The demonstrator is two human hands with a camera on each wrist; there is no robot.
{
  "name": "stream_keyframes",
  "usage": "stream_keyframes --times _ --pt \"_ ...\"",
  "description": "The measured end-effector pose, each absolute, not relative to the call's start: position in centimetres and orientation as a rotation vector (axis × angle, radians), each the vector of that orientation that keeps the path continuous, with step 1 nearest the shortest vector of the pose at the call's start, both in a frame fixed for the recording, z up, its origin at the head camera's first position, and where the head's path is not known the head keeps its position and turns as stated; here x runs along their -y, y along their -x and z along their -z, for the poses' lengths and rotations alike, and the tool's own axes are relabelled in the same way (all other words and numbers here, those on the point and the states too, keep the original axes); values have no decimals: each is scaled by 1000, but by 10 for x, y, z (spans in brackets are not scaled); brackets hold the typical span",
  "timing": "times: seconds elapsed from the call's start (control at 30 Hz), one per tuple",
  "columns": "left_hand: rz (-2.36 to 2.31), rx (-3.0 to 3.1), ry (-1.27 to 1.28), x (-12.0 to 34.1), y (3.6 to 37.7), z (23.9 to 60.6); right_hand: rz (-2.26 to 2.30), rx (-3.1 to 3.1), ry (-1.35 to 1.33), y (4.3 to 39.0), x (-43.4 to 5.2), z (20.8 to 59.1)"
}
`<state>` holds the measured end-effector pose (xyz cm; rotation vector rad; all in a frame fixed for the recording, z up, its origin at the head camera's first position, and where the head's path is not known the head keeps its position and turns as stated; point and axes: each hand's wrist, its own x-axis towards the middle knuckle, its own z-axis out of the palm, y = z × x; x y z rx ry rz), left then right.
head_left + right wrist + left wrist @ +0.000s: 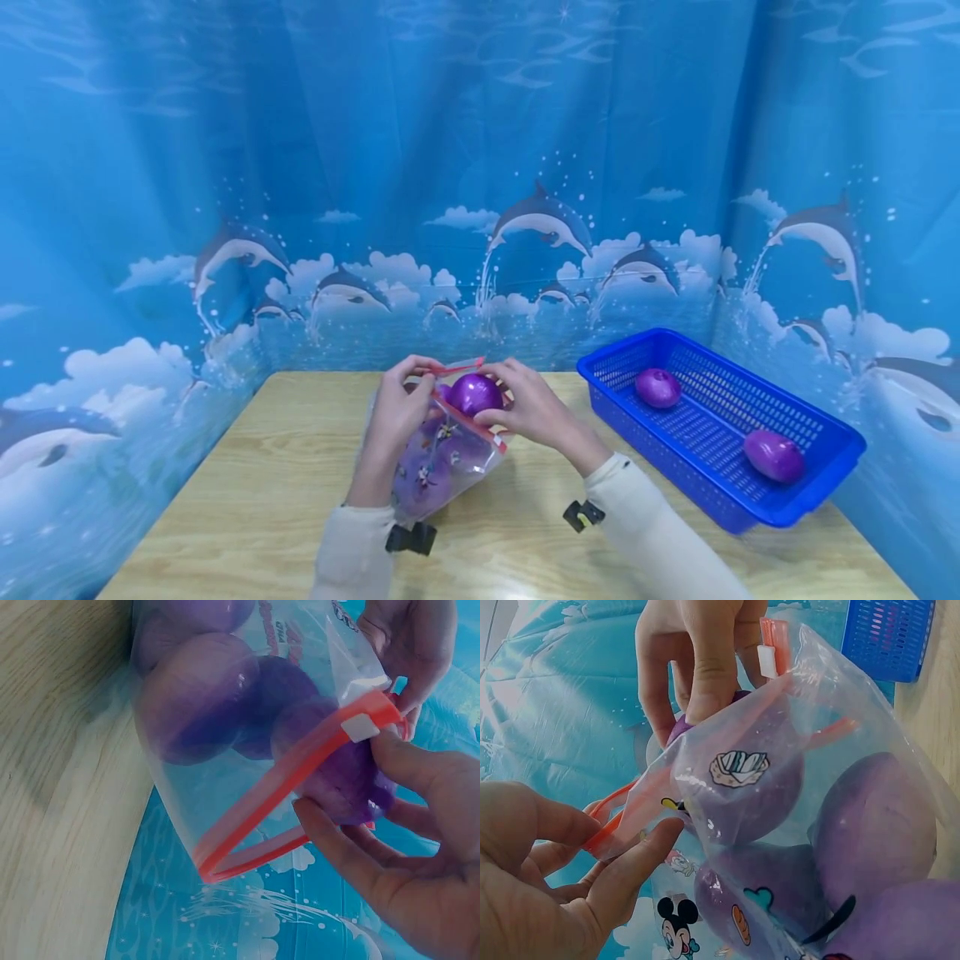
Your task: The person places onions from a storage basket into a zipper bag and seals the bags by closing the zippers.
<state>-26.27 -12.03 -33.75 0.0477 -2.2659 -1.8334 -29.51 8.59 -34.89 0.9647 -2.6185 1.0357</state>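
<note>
Left hand (pixel 396 414) is pinching the red zip edge of a clear printed plastic bag (pixel 442 458) above the wooden table (pixel 247 492). Right hand (pixel 525 408), fingers curled, is gripping a shiny purple onion (pixel 475 392) at the bag's mouth.

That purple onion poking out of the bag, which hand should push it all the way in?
Probably the right hand: its fingers already curl round the onion at the bag mouth. The left hand pinches the bag's red zip edge, holding it open.
</note>
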Motion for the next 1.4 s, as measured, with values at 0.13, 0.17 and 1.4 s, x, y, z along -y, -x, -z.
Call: stream_keyframes --times 0.13,0.17,1.4 --pt "1849 2259 -50 121 263 337 -1050 2613 -1034 294 -89 348" --pt "1849 2259 -50 121 263 337 -1047 2608 -1039 293 -89 348" --pt "1853 2284 -72 120 262 336 -883 2602 -1393 296 -75 362"
